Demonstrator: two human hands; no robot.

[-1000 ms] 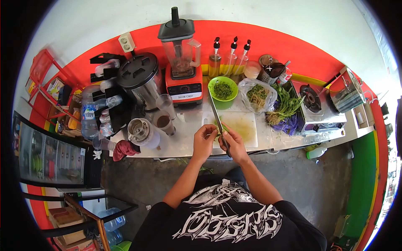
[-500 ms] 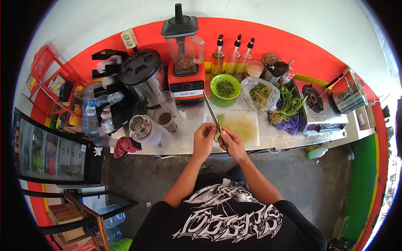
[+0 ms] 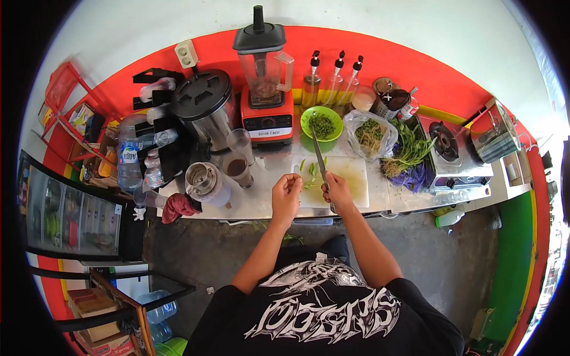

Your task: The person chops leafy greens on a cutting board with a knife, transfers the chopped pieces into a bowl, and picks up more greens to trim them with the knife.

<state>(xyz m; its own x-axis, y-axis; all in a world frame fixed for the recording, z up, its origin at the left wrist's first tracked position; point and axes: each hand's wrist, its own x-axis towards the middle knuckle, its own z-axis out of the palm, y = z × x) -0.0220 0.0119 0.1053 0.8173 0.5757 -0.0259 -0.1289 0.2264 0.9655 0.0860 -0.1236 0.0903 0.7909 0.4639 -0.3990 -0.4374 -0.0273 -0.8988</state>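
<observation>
My right hand (image 3: 337,191) is closed round the handle of a knife (image 3: 321,163), its blade pointing up toward a green bowl (image 3: 335,132) of chopped greens (image 3: 321,126). My left hand (image 3: 287,193) has its fingers pinched together at the left edge of a white cutting board (image 3: 350,191); what they hold, if anything, is too small to make out. Between the hands, a few green leaf pieces (image 3: 312,172) lie on the board. To the right of the bowl are a plastic bag (image 3: 369,137) with greens and roots and a bunch of leafy greens (image 3: 414,148).
A red blender (image 3: 267,115), a steel container (image 3: 205,113), two cups (image 3: 238,169) and a grinder-like jar (image 3: 203,183) stand on the left. Three pump bottles (image 3: 331,83) are behind the bowl. A gas stove (image 3: 452,154) with a pot (image 3: 494,136) is at the right.
My hands have moved apart, the right one shifting rightward with the knife. More green leaf pieces now show on the board between them.
</observation>
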